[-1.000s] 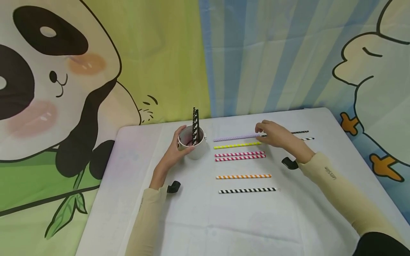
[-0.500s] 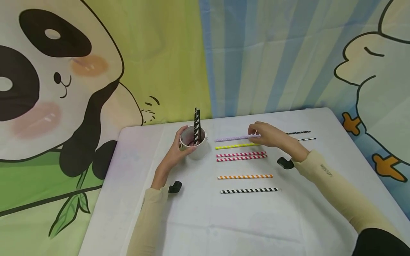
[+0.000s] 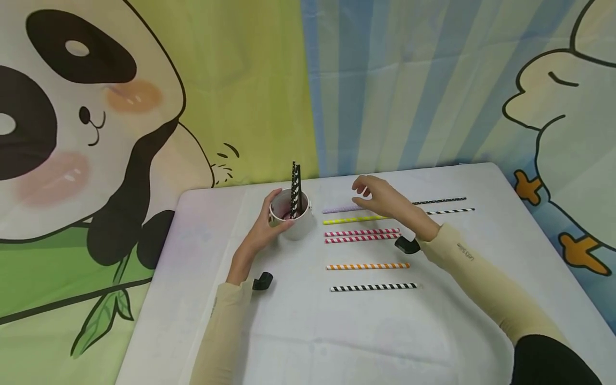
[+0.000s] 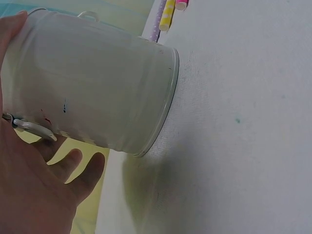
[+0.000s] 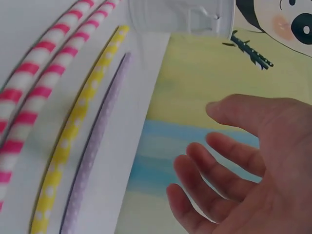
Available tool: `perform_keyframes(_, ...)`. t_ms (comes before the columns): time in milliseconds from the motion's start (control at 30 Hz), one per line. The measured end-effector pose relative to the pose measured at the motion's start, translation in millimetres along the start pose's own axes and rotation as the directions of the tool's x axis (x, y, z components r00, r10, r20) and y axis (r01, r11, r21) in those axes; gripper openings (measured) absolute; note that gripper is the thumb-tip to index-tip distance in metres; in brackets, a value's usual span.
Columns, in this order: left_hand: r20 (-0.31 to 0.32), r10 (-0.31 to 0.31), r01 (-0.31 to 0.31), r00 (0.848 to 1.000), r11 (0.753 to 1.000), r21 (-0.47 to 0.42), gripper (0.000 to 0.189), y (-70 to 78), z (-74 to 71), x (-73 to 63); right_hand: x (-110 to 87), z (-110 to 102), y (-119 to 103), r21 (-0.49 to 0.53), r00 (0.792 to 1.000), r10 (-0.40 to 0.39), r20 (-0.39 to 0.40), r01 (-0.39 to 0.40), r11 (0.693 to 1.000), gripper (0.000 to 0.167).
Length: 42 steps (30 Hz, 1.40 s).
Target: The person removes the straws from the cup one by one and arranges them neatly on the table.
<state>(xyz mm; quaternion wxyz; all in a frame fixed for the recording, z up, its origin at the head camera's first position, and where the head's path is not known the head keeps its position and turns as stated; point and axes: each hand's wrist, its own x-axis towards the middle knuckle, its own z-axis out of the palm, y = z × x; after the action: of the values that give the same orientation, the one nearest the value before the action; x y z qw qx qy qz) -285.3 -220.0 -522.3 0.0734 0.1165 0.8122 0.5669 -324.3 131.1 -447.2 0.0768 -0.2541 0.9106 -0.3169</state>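
My left hand (image 3: 262, 231) grips a small white pail (image 3: 300, 230) by its rim, thumb on the near side and fingers round the far side. In the left wrist view the hand's lower fingers stand off the pail wall. Two black-and-white patterned paper straws (image 3: 295, 187) stand upright in the pail. Over the far row of straws hangs my right hand (image 3: 387, 200), fingers loosely bent, nothing between them. Below it lie a purple dotted straw (image 5: 92, 146) and a yellow one (image 3: 351, 220), both partly hidden by the hand in the head view.
Nearer on the white table (image 3: 375, 331) lie two pink-striped straws (image 3: 362, 232), an orange-striped straw (image 3: 368, 266) and a black-striped straw (image 3: 373, 287). A black dotted straw (image 3: 443, 201) and another black-striped straw (image 3: 454, 210) lie at right. A printed curtain (image 3: 269, 96) hangs behind.
My right hand has moved left along the far straws toward the pail, uncovering more of the two black straws at right. The left hand and pail keep their place.
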Motion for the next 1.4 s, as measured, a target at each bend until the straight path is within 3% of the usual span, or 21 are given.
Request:
perform_keyframes(267,-0.005,-0.003,0.003,1.000,1.000,0.001,0.088,1.9,1.1,1.5,13.6,14.4,-15.9,0.197,0.997,0.059,-0.049,-0.048,0.979,0.032)
perform_keyframes(567,0.008,-0.031,0.031,0.999,1.000,-0.001,0.091,2.2,0.4,1.9,31.4,34.2,-28.3,0.284,0.994,0.050,-0.097,-0.020,0.959,0.032)
perform_keyframes(800,0.032,-0.031,0.032,0.999,0.999,-0.025,0.090,33.3,-1.9,-9.4,44.8,48.1,-42.4,0.363,0.987,0.066,-0.144,-0.009,0.932,0.028)
perform_keyframes(1400,0.031,-0.021,0.022,0.999,0.999,-0.035,0.090,33.4,-2.0,-10.9,69.8,73.4,-61.6,0.512,0.975,0.137,-0.175,-0.029,0.858,0.022)
